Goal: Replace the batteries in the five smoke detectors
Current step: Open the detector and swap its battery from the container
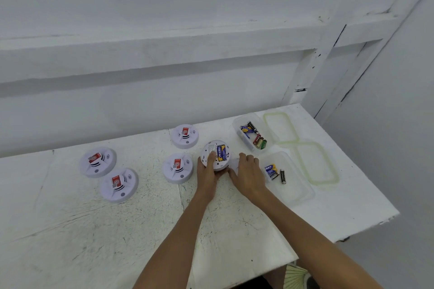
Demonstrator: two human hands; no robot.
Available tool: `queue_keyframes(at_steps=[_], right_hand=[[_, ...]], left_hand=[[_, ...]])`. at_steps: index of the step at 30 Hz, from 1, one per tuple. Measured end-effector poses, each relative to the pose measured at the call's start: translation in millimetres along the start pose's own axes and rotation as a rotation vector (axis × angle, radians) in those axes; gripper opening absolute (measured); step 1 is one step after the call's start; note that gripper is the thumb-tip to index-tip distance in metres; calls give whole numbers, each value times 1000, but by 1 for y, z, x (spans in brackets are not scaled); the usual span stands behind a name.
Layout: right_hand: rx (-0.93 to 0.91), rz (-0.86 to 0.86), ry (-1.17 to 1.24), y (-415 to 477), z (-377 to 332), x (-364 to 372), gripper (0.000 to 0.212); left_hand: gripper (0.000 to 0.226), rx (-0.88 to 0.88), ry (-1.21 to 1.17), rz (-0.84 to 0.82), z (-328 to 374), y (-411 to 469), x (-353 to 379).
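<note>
white plastic, underside up: smoke detector [216, 155] gripped in left hand [206, 172] over the table [141, 230], thumb curled across its back, blue batteries [221, 152] seated in the bay, long axis pointing away from the body. immediately right of it, right hand [246, 171], knuckles up, fingers [249, 159] curled down at the table; holding a white cover or nothing, impossible to tell. nearer to the battery tubs [293, 185] than the left. four other detectors [177, 168] face-up, leftward.

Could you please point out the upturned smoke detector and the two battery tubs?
upturned smoke detector [211, 147]: head view, white back label.
farther battery tub [242, 138]: head view, left wall.
nearer battery tub [293, 186]: head view, bare floor.
</note>
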State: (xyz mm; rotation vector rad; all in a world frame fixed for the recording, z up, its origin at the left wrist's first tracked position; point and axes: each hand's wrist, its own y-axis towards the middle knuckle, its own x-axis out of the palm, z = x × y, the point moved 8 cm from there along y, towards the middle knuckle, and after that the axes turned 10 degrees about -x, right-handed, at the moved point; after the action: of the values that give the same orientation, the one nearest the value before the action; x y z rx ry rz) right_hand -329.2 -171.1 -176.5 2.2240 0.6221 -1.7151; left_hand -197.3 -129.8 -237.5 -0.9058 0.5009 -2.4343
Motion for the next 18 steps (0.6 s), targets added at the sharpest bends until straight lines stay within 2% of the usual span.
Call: queue_keyframes(at_steps=[3, 5, 8, 12, 15, 18], right_hand=[[-4, -18, -27, -1, -1, 3, 58], [2, -33, -10, 0, -2, 4, 57], [35, -78, 44, 1, -4, 8, 57], [101, -98, 137, 1, -5, 8, 77], [81, -54, 290, -2, -5, 10, 88], [78, 59, 411, -6, -2, 6, 85]], left_hand=[[64, 12, 11, -27, 2, 0, 0], [71, 25, 53, -25, 1, 1, -1], [65, 32, 66, -13, 1, 0, -1], [58, 41, 27, -27, 4, -1, 0], [59, 36, 8, -31, 4, -5, 1], [60, 44, -21, -5, 5, -7, -1]])
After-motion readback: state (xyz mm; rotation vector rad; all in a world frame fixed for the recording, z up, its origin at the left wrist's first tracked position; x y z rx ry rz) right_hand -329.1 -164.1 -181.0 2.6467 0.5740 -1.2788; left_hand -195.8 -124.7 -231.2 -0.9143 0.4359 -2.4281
